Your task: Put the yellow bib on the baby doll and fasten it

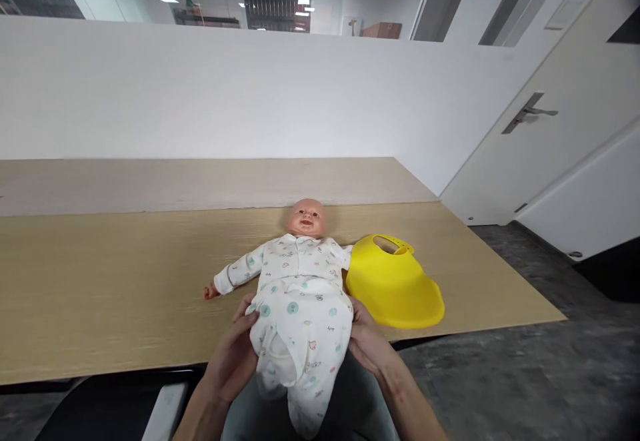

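A baby doll [306, 217] lies face up on the table, its legs hanging past the near edge over my lap. It wears a white sleepsuit [300, 301] with a small print in green, red and grey. My left hand [239, 351] grips the doll at the hip on the left, thumb on top of the cloth. On the other side, my right hand [367, 337] holds it at the hip, with its fingertips partly hidden by the sleepsuit. A yellow bib [395, 287] with a raised pocket edge lies to the right and covers the doll's arm on that side.
The wooden table [125, 281] runs along a white wall with a window above. Its right edge slopes down toward the grey floor [500, 367]. A white door [565, 134] with a metal handle stands at the right. A black chair [115, 407] is at the lower left.
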The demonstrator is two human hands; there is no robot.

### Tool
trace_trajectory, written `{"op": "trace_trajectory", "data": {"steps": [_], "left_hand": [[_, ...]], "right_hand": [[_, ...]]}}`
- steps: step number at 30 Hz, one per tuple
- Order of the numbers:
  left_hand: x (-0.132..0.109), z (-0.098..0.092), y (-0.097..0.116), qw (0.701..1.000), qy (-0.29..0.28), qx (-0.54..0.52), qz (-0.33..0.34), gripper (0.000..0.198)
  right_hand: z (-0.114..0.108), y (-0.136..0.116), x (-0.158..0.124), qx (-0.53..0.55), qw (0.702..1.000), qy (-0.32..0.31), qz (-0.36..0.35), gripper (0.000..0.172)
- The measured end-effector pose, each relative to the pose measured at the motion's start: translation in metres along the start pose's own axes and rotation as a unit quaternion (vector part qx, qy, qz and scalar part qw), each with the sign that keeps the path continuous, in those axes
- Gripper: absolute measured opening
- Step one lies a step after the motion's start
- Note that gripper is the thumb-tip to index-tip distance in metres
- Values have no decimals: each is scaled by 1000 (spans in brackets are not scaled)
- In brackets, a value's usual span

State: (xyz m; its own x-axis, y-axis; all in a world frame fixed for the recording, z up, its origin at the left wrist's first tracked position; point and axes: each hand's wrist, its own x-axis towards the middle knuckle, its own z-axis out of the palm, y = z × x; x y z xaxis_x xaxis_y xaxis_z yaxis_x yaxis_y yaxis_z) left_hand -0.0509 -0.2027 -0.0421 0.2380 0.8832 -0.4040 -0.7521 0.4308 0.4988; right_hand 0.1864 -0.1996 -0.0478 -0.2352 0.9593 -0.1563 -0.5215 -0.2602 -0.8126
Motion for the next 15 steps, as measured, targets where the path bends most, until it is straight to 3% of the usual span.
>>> {"op": "trace_trajectory", "data": {"steps": [4,8,15], "left_hand": [[6,-24,1,998,-57,-13,-38,20],[10,-25,2,995,-81,-23,-59,12],[0,-10,1,997,-42,60,-27,44]], "right_hand": [[-6,3,-1,-15,1000,10,18,36],[-10,7,0,-46,997,58,21,36],[-6,4,0,-52,997,51,8,35]]}}
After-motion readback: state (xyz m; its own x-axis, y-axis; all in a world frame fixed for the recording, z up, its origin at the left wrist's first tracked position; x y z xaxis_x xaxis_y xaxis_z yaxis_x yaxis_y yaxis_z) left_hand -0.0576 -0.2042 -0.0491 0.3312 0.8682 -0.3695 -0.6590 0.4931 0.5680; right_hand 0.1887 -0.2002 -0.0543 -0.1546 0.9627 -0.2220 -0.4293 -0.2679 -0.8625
